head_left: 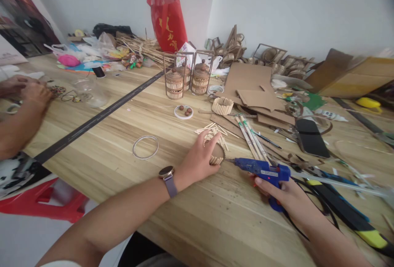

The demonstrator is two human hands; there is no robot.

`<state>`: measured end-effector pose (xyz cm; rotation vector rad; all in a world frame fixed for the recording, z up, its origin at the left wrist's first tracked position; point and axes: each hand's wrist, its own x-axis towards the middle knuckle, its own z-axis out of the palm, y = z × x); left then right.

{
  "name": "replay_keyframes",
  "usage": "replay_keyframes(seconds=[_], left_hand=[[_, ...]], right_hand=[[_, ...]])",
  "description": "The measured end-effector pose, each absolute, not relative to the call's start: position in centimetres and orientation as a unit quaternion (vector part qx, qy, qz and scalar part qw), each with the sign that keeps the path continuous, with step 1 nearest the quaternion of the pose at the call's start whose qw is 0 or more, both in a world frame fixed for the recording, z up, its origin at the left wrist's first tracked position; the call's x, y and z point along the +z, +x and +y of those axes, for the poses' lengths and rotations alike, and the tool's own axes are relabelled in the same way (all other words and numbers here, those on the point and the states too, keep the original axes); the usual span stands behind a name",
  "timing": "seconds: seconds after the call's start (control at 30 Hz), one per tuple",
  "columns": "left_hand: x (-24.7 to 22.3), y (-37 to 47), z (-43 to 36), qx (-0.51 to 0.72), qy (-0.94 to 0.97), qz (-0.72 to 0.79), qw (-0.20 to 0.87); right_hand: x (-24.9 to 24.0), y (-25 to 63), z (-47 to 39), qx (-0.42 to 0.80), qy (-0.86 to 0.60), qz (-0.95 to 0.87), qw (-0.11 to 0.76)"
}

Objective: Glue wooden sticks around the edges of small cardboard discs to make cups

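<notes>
My left hand (200, 158) is closed around a small round basket (216, 159) of cardboard edged with short wooden sticks. In my right hand (277, 191) is a blue glue gun (261, 169), its nozzle pointing left at the basket's side, touching or just short of it. A clear glue stick (332, 185) juts from the back of the gun. Loose short sticks (226, 135) lie just behind the basket. Past them stands another stick-walled ring (222, 105). A white ring (145, 147) lies left of my left hand.
Brown beads (186, 111) sit in a round lid. Lidded stick lanterns (200, 79) stand farther back beside a red bag (169, 22). Cardboard sheets (246, 80), a phone (312, 137) and a yellow-black cutter (347, 213) lie to the right. A co-worker's hands (33, 92) are at the left.
</notes>
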<state>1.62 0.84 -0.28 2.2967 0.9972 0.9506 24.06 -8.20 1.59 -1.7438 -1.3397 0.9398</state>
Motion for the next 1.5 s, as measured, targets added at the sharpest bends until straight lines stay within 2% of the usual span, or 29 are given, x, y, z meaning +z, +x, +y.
replay_keyframes(seconds=[0.17,0.6,1.5], left_hand=[[-0.3,1.6,0.8,0.334,0.836,0.370,0.230],[-0.1,1.6,0.7,0.321,0.834,0.383,0.233],[-0.3,1.7,0.8,0.332,0.833,0.378,0.231]], right_hand=[[1.2,24.8,-8.3,0.328,-0.687,-0.572,0.305],[1.4,23.8,-7.9,0.262,-0.655,-0.661,0.256],[1.5,23.1,-7.9,0.255,-0.661,-0.657,0.259]])
